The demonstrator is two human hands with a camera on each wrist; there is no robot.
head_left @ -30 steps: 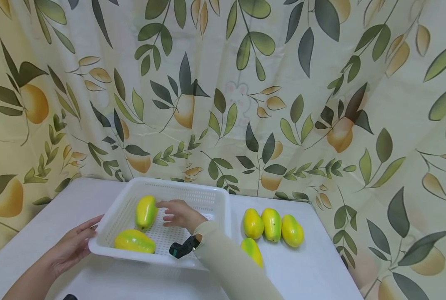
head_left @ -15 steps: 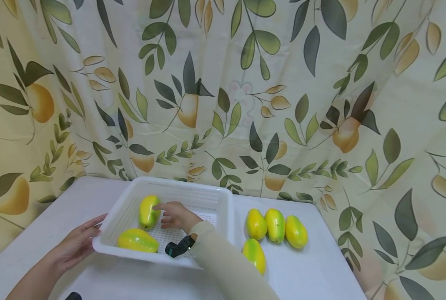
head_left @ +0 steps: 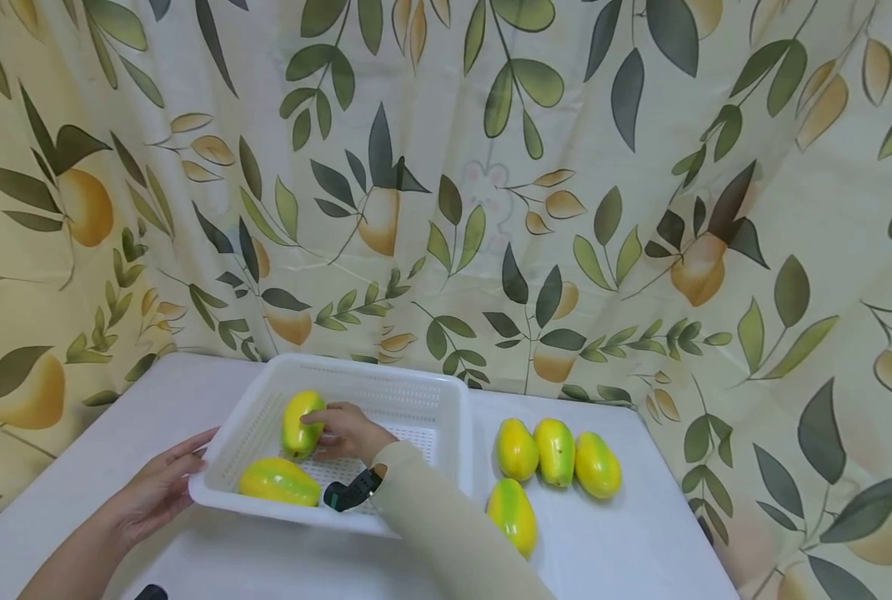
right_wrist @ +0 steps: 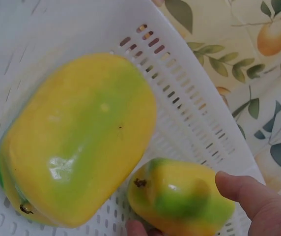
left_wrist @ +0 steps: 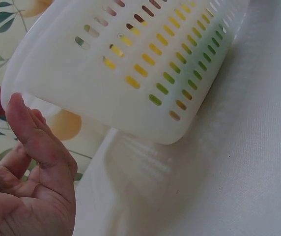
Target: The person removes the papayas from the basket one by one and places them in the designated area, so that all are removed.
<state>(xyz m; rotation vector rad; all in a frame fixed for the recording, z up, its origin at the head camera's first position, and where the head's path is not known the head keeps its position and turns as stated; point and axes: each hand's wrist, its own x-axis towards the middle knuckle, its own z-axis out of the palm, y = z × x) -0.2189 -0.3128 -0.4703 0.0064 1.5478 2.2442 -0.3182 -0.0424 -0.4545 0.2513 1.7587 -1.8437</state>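
A white perforated plastic basket (head_left: 378, 379) stands on the table with two yellow-green papayas in it. My left hand (head_left: 153, 492) pinches the basket's left rim, and the left wrist view shows its fingertips at the rim corner. Inside the basket, my right hand (head_left: 352, 433) grips the farther papaya (head_left: 296, 425). In the right wrist view the thumb (right_wrist: 243, 191) lies against one side of that papaya, and fingertips show at its other side. The nearer papaya (head_left: 279, 482) lies on its side near the front wall, apart from both hands.
Right of the basket, several more papayas (head_left: 554, 450) lie on the white table (head_left: 596, 550). One papaya (head_left: 512, 517) sits nearer the front, partly behind the right sleeve. A leaf-and-fruit patterned curtain (head_left: 446, 208) hangs behind the table. A small dark object (head_left: 151, 592) shows at the bottom edge.
My right hand has moved left and its fingers have come onto the farther papaya. The left hand stays at the rim. The head view has shifted slightly.
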